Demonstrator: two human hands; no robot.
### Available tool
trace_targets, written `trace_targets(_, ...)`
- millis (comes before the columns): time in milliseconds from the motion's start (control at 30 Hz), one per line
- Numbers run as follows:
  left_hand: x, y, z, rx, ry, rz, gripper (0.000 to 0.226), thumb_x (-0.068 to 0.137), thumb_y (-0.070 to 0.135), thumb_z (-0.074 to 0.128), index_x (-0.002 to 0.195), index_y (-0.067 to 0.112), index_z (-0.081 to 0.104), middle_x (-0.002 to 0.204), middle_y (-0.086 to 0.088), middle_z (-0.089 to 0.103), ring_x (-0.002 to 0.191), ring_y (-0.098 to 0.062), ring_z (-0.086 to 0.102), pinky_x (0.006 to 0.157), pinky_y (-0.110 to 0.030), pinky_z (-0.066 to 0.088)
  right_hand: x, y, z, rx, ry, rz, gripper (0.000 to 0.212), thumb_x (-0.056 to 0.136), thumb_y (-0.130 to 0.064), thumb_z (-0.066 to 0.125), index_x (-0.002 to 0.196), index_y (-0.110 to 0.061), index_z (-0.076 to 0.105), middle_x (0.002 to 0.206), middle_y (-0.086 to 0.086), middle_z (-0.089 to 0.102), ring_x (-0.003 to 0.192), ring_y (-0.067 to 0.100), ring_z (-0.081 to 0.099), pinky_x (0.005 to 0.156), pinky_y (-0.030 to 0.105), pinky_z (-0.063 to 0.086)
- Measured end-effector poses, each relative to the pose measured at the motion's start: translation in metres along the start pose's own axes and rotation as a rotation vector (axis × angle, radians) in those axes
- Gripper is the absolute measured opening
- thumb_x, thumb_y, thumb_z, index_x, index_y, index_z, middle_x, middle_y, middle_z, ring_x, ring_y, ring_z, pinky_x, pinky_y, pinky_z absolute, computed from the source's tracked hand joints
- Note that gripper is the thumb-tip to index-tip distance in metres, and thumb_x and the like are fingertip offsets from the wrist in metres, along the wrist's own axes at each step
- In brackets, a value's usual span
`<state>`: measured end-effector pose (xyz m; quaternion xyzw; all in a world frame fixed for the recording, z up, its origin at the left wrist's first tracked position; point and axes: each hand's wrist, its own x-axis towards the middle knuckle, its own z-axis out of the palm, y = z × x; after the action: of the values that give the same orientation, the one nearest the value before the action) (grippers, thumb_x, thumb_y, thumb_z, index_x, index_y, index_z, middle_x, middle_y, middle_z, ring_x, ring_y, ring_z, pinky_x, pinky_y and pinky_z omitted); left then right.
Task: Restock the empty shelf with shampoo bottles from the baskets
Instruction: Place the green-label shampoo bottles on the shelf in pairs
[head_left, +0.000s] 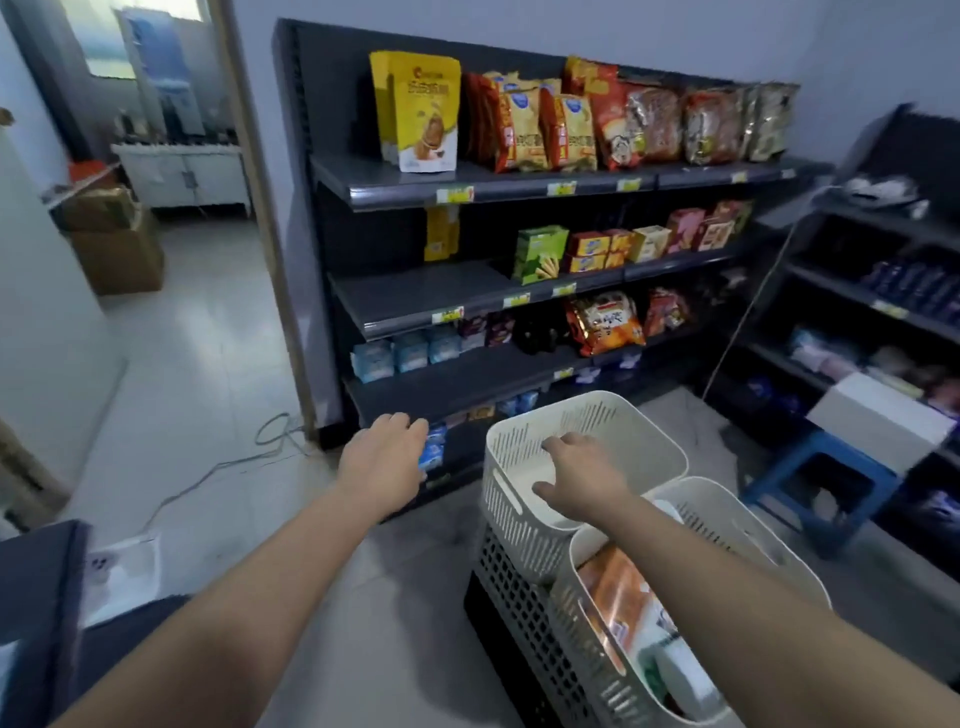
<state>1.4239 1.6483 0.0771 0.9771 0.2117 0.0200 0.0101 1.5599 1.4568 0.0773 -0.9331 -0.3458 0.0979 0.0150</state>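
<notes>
Two cream slotted baskets stand on a dark crate (511, 597) in front of the shelving. The far basket (644, 441) shows only its pale floor. The near basket (587, 623) holds an orange pack and white bottles (680, 670). My right hand (582, 480) hovers over the far basket with fingers spread and relaxed, holding nothing. My left hand (384, 460) reaches toward the low shelves of the dark shelf unit (467, 306), fingers loosely bent, empty. The left part of the second shelf is bare.
Snack bags and boxes fill the upper shelves. Blue packs sit on the lower ones. A blue stool (826, 493) and a white box (878, 415) stand by a second shelf unit (883, 291) at right. A cable (228, 462) trails across the floor at left. A doorway opens at left.
</notes>
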Motion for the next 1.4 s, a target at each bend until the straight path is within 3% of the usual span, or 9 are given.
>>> trace_targets(267,0.030,0.101,0.021,-0.051,-0.076,0.268,0.036,0.088,0.024,0.061,0.120,0.012,0.049,0.117,-0.007,0.052,0.115,-0.026,0.048,0.085,-0.040,0.048,-0.055,0.094,0.023,0.054,-0.019,0.274,0.058,0.089,-0.041,0.059,0.140,-0.015,0.046,0.135,0.010,0.052,0.126,0.028,0.046,0.102,0.039,0.044)
trace_targets(400,0.042,0.151,0.035,-0.040,-0.103,0.380,0.040,0.087,0.030,0.064,0.120,0.013,0.049,0.118,-0.007,0.052,0.113,-0.025,0.050,0.083,-0.038,0.047,-0.074,0.136,0.038,0.094,-0.053,0.376,0.055,0.092,-0.045,0.056,0.138,-0.017,0.047,0.135,0.009,0.051,0.127,0.028,0.046,0.099,0.038,0.045)
trace_targets(633,0.065,0.244,0.071,-0.031,-0.177,0.446,0.033,0.090,0.027,0.058,0.120,0.015,0.049,0.120,-0.007,0.052,0.115,-0.026,0.049,0.084,-0.038,0.045,-0.087,0.212,0.070,0.171,-0.162,0.472,0.055,0.085,-0.041,0.064,0.132,-0.015,0.051,0.128,0.009,0.056,0.119,0.029,0.051,0.098,0.037,0.045)
trace_targets(833,0.078,0.306,0.120,-0.099,-0.250,0.464,0.030,0.087,0.029,0.058,0.116,0.020,0.054,0.110,-0.003,0.056,0.102,-0.021,0.054,0.076,-0.034,0.047,-0.083,0.263,0.098,0.267,-0.217,0.509,0.046,0.091,-0.035,0.061,0.130,-0.014,0.048,0.125,0.010,0.061,0.115,0.028,0.058,0.096,0.037,0.048)
trace_targets(1000,0.076,0.341,0.167,-0.146,-0.448,0.476,0.044,0.085,0.029,0.063,0.126,0.019,0.051,0.125,-0.004,0.055,0.111,-0.024,0.055,0.087,-0.041,0.051,-0.078,0.289,0.125,0.317,-0.356,0.554,0.051,0.089,-0.039,0.062,0.130,-0.011,0.051,0.132,0.014,0.054,0.118,0.031,0.055,0.092,0.034,0.046)
trace_targets(1100,0.068,0.355,0.191,-0.138,-0.592,0.477,0.047,0.084,0.037,0.064,0.126,0.020,0.051,0.127,-0.003,0.054,0.112,-0.025,0.056,0.088,-0.040,0.050,-0.074,0.299,0.140,0.364,-0.424,0.580,0.045,0.090,-0.041,0.059,0.122,-0.010,0.054,0.125,0.013,0.059,0.113,0.029,0.058,0.084,0.032,0.046)
trace_targets(1200,0.059,0.365,0.217,-0.139,-0.749,0.474,0.048,0.087,0.043,0.061,0.127,0.018,0.051,0.127,-0.004,0.055,0.113,-0.025,0.056,0.086,-0.034,0.047,-0.068,0.307,0.152,0.410,-0.460,0.630,0.042,0.094,-0.041,0.056,0.122,-0.009,0.055,0.125,0.013,0.060,0.112,0.028,0.059,0.085,0.032,0.046)
trace_targets(1267,0.054,0.369,0.233,-0.235,-0.870,0.425,0.046,0.087,0.044,0.060,0.124,0.017,0.054,0.124,-0.003,0.059,0.109,-0.023,0.058,0.083,-0.031,0.047,-0.062,0.310,0.158,0.464,-0.472,0.686,0.042,0.095,-0.039,0.054,0.123,-0.007,0.054,0.127,0.014,0.060,0.114,0.029,0.058,0.086,0.031,0.045)
trace_targets(1400,0.053,0.380,0.252,-0.423,-1.063,0.294,0.055,0.080,0.048,0.064,0.126,0.021,0.057,0.123,0.001,0.064,0.106,-0.018,0.060,0.091,-0.034,0.051,-0.051,0.313,0.163,0.617,-0.450,0.817,0.043,0.098,-0.035,0.053,0.129,-0.005,0.053,0.131,0.015,0.058,0.120,0.028,0.056,0.086,0.029,0.043)
